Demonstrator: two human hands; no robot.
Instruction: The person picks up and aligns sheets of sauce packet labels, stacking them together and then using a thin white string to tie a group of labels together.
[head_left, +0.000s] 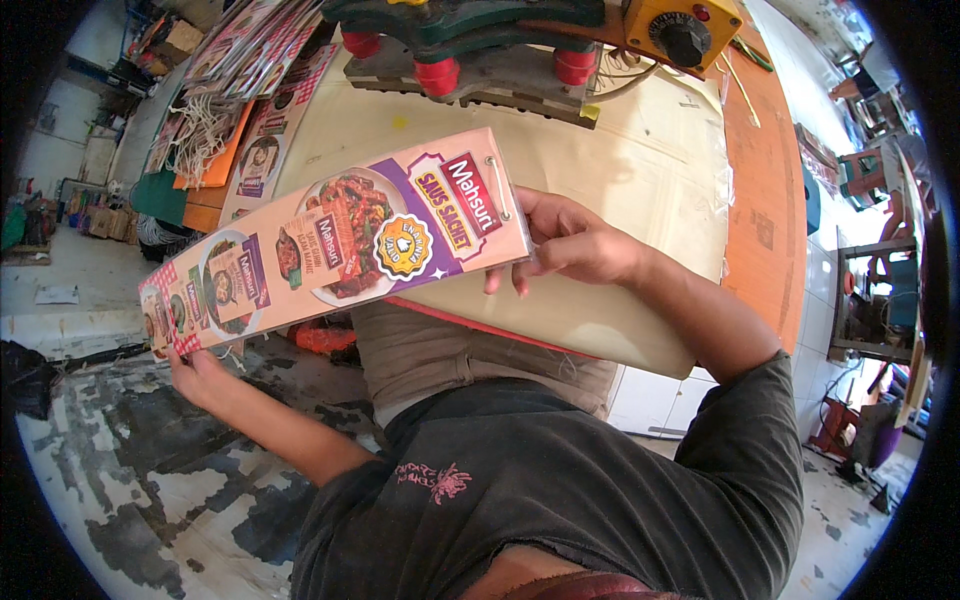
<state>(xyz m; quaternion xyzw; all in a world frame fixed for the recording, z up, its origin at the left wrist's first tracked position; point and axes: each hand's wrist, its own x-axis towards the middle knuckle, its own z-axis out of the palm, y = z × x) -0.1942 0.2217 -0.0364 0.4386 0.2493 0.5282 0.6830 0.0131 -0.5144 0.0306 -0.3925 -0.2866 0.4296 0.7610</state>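
Note:
A long printed hanging card (285, 235), pink and purple with food pictures, slants across the front of me in a clear, glossy cover. Two metal eyelets show at its right end. My left hand (200, 382) pinches the card's lower left corner between thumb and fingers. At the opposite end, my right hand (570, 240) grips the edge by the eyelets, some fingers partly hidden behind the card. The card is held up over the near edge of the cream work surface (640, 270).
Beyond the card stands a dark green press (480, 30) with red cylinders and a metal base. A yellow control box (685, 35) with a black dial sits at its right. Similar cards (245, 50) with white strings (200, 135) are stacked at the far left. An orange board (765, 200) edges the right.

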